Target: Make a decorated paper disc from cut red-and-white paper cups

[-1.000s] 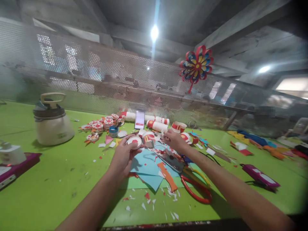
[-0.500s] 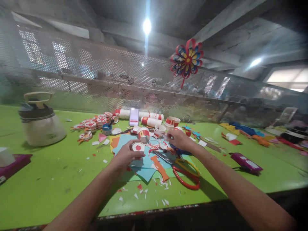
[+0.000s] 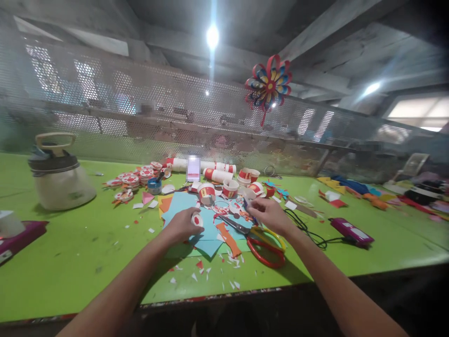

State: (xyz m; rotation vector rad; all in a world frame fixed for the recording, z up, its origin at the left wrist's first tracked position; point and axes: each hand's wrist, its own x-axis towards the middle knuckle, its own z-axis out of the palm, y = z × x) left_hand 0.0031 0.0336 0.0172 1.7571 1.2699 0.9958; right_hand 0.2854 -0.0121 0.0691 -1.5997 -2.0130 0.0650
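Note:
My left hand point(image 3: 182, 225) is closed round the edge of a small white paper disc point(image 3: 197, 220) with a red shape at its centre. To the right, my right hand point(image 3: 269, 213) pinches a dark blue tool point(image 3: 247, 205), mostly covered by the fingers; its kind is unclear. A black cord point(image 3: 308, 234) runs from near that hand to a purple box point(image 3: 351, 232). Large scissors point(image 3: 266, 250) with red and yellow handles lie between the hands, over blue paper sheets point(image 3: 178, 206). An orange paper strip point(image 3: 228, 239) is beside the blades.
Paper cups point(image 3: 230, 188) and stacked cups point(image 3: 218, 175) stand behind the paper. Decorated red-and-white discs point(image 3: 130, 180) are piled left of a blue jar point(image 3: 154, 186). A large jug point(image 3: 61, 178) stands far left. A phone point(image 3: 193, 167) is propped up; a paper flower point(image 3: 269, 86) hangs above.
My right hand has closed on the dark blue tool and raised it slightly, and the black cord has come into view. The disc in my left hand is now turned more edge-on.

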